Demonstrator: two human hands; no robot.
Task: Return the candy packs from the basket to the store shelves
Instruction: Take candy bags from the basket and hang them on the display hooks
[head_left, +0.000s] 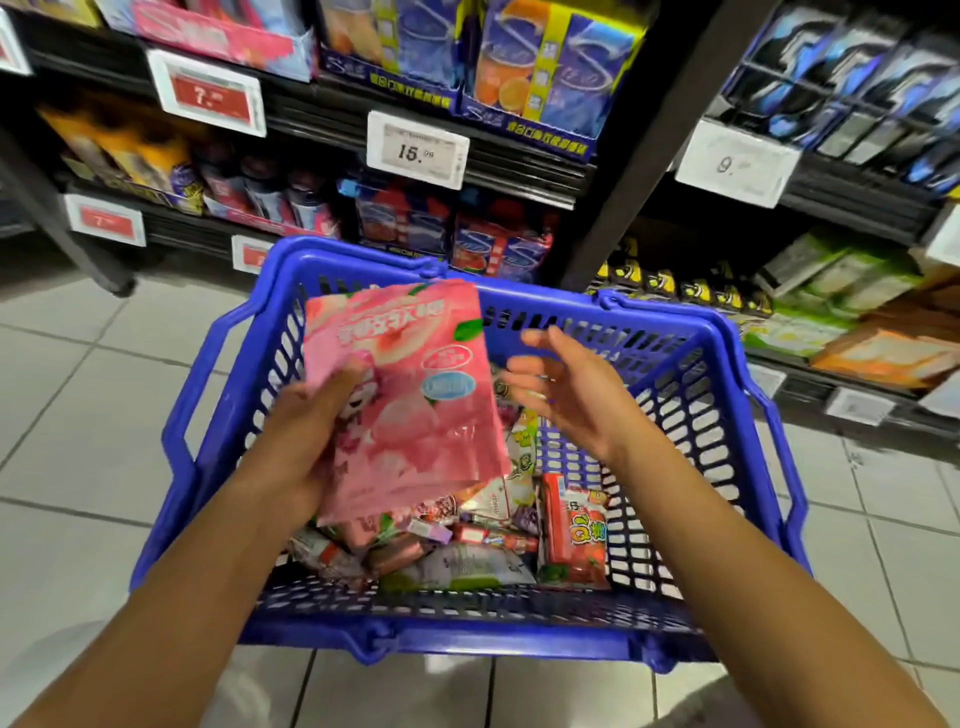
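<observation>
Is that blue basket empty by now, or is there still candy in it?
Still candy in it. The blue basket has many packs across its bottom, among them a red pack, while the left hand holds a pink peach pack above it.

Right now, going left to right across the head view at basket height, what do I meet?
Basket's left handle → left hand → pink candy pack it grips → right hand, open, holding nothing → basket's right handle.
</observation>
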